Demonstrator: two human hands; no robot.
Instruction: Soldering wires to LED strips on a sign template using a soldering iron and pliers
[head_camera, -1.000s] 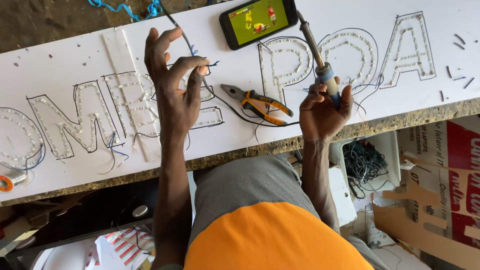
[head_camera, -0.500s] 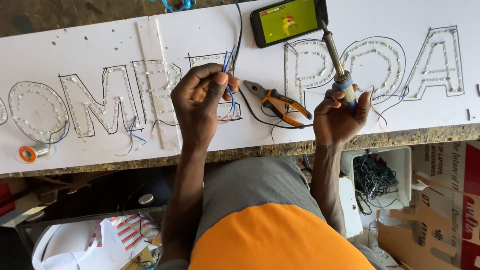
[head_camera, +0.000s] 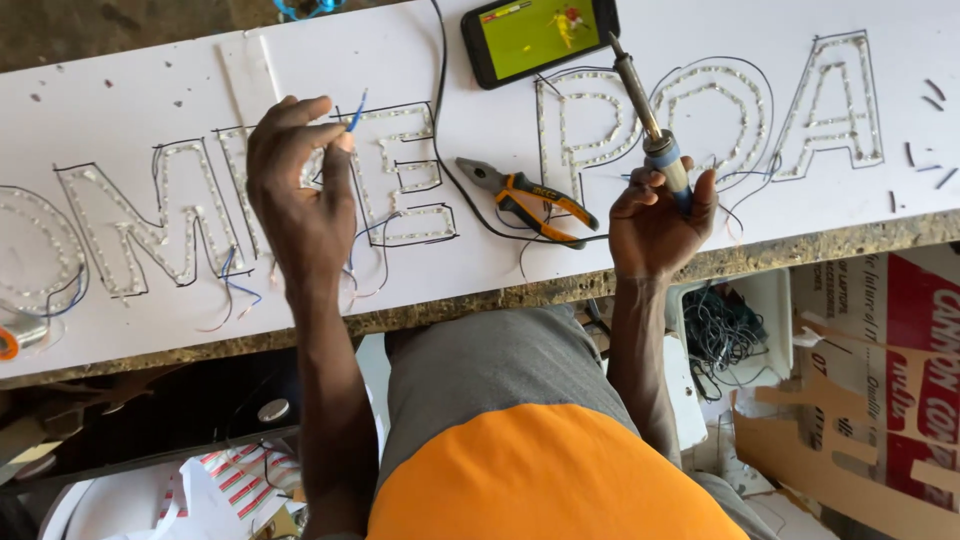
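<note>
Two hands are raised over a long white sign board (head_camera: 150, 330) that lies across the bench, its outlined letters studded with rows of small lights. The left hand (head_camera: 300, 205) hovers above the middle letters, fingers curled in and thumb pressed to fingertip, pinching a thin blue wire (head_camera: 355, 112) whose free end pokes up past the fingers. More loose wires — blue, red and black — trail off the letters toward the board's near edge just below that hand. The right hand (head_camera: 655, 225) is closed in a loose fist around the blue handle of a soldering iron (head_camera: 645, 115), the metal tip angled up and away toward a smartphone (head_camera: 540, 35) lying at the far edge with a green picture on its screen. Between the two hands, flat on the board, sits a pair of orange-handled pliers (head_camera: 530, 195), apart from both, with a black cable curving just beside it. Down at the right, below the bench edge, a white tub (head_camera: 775, 300) holds a tangle of dark wire.
</note>
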